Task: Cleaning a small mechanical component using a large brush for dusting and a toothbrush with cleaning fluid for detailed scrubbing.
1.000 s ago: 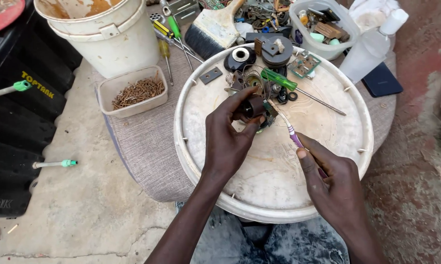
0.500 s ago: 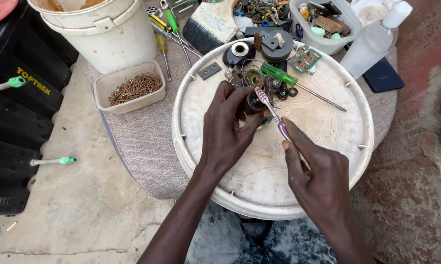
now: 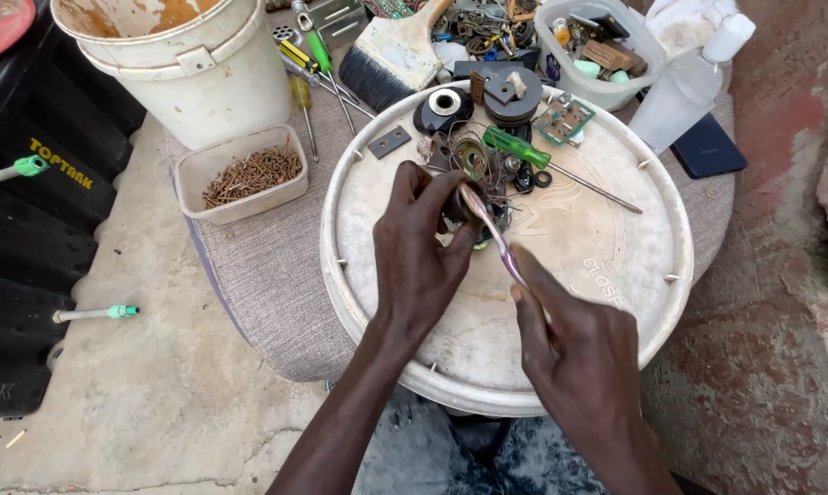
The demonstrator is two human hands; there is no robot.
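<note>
My left hand (image 3: 423, 257) grips a small dark round part (image 3: 458, 203) above a round white lid (image 3: 607, 247) that serves as a work surface. My right hand (image 3: 574, 344) holds a thin purple-handled tool (image 3: 493, 231) whose tip touches that part. Just beyond lie a green-handled screwdriver (image 3: 524, 151), black rings, copper wire coils and a small circuit board (image 3: 563, 119). What the left fingers cover of the part is hidden.
A white bucket (image 3: 180, 60) stands at the top left, with a tray of rusty screws (image 3: 249, 174) beside it. Screwdrivers, a paintbrush (image 3: 391, 60), a tub of parts (image 3: 593, 41), a clear bottle (image 3: 689, 82) and a dark phone (image 3: 707, 147) ring the lid. Black crates (image 3: 38, 211) stand left.
Both hands have drawn a little nearer to me on the lid. The purple tool's tip stays at the part, and the right hand has shifted left under it.
</note>
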